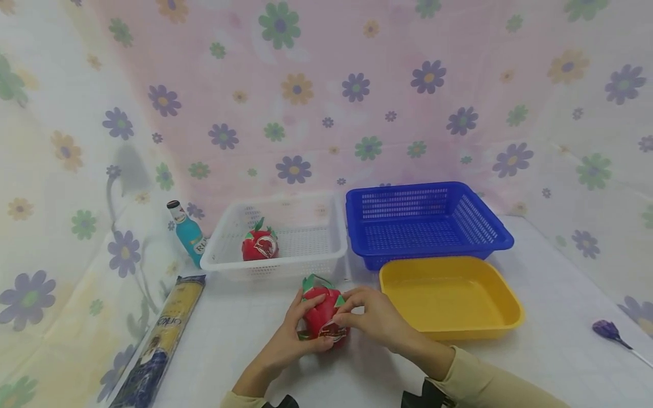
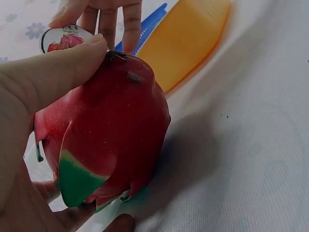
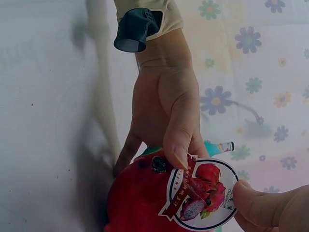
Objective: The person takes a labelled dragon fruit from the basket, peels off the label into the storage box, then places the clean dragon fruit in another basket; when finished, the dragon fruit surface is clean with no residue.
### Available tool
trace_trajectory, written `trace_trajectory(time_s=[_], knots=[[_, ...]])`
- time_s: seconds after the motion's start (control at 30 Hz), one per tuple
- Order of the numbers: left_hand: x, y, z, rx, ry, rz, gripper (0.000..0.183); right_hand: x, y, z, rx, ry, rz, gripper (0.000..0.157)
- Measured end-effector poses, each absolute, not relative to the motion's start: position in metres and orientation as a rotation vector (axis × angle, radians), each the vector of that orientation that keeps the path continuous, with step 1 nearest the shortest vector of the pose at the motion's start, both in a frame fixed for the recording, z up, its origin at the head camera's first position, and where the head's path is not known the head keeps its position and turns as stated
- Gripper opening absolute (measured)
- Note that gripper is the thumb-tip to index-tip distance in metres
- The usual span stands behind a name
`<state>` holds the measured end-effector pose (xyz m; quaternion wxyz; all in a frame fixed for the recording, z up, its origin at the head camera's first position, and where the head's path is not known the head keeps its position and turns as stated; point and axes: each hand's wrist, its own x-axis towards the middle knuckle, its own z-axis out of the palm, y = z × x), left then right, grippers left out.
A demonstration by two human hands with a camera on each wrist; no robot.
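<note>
A red dragon fruit [image 1: 326, 303] with green-tipped scales is held low over the white cloth in front of me. My left hand [image 1: 288, 340] grips it, fingers along its side and thumb near its end. On that end is a round sticker [image 3: 205, 195] printed with dragon fruit pictures. My right hand [image 1: 374, 314] pinches the sticker's outer edge between thumb and finger. In the left wrist view, the sticker [image 2: 62, 38] stands up off the skin, and my left thumb lies across its lower edge. The fruit's far side is hidden there.
Behind stand a white basket [image 1: 270, 264] holding another dragon fruit [image 1: 259, 245] and a blue basket [image 1: 433, 249]. A yellow tray [image 1: 454, 326] sits close right of my right hand. At left are a blue bottle [image 1: 190, 235] and a long yellow packet [image 1: 165, 334]; far right, a purple-headed stick [image 1: 607, 330].
</note>
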<state>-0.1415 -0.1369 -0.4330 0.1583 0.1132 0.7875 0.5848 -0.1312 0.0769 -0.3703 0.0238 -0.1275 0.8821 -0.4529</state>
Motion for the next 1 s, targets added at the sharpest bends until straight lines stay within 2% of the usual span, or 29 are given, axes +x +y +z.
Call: trace_trajectory(time_s=[0.67,1.0], knots=[[-0.142,-0.137,-0.432,0.342,2.239,1.681,0.078,-0.133,0.082,-0.37,-0.367,2.705,-1.396,0.005],[-0.141,-0.137,-0.433,0.359,2.252,1.659,0.078,-0.142,0.111,-0.357,-0.33,2.648,-1.453,0.013]])
